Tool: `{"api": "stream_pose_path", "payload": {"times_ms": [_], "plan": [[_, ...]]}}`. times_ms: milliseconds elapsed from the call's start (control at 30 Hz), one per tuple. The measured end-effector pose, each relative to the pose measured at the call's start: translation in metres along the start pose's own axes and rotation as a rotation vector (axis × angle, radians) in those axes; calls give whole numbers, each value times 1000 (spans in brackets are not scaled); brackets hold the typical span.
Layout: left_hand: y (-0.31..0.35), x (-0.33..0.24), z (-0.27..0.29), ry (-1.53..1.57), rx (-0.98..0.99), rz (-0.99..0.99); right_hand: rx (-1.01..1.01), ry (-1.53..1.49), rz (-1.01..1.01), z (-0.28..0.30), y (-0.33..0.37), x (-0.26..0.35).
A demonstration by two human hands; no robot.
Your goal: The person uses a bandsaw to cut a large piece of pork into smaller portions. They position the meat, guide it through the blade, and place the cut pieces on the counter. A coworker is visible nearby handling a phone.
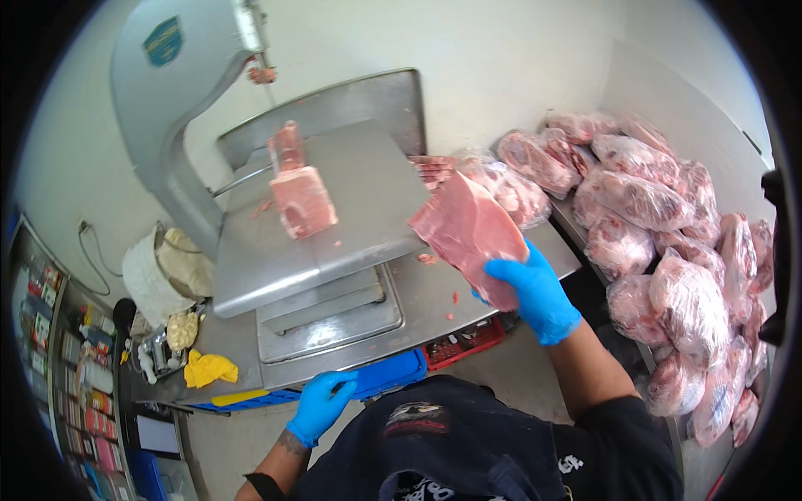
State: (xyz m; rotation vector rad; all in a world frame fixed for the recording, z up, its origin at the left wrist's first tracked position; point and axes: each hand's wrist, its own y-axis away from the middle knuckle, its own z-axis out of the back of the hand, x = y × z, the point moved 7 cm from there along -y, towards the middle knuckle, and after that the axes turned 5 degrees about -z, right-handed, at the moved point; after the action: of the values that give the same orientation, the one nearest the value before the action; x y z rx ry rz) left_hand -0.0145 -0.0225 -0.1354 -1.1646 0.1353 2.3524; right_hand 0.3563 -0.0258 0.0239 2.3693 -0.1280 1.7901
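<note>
A broad, flat slab of raw pink meat (469, 234) is gripped at its lower right edge by my blue-gloved right hand (535, 292), thumb on top. The slab is held at the right end of the bandsaw's metal table (368, 188). On that table lies a thick block of meat (303, 200), with a narrower bony piece (286, 149) just behind it. My left hand (322, 405), also gloved in blue, is low in front of the counter. It holds nothing, its fingers loosely bent and apart, nearest the blue crate (388, 373).
The grey bandsaw (159, 108) rises at the left. Plastic-wrapped meat pieces (643, 179) are heaped at the right. Cut ribs (434, 170) lie behind the slab. A yellow cloth (210, 368) rests on the counter's left end; a red crate (464, 344) sits below its front edge.
</note>
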Motion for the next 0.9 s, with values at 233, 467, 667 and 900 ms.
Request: {"api": "stream_pose_path", "payload": {"times_ms": [233,467,667,900], "plan": [[-13,-49,28,70,131,-248,125,-174,-113,-65,42,-31],[-22,-104,122,-305,-514,-522,71,-112,-74,-122,3,-19],[-51,-54,231,-525,-883,-312,11,43,-61,-135,-40,-12],[-115,23,231,46,-538,0,93,167,-125,-145,-61,-2]]}}
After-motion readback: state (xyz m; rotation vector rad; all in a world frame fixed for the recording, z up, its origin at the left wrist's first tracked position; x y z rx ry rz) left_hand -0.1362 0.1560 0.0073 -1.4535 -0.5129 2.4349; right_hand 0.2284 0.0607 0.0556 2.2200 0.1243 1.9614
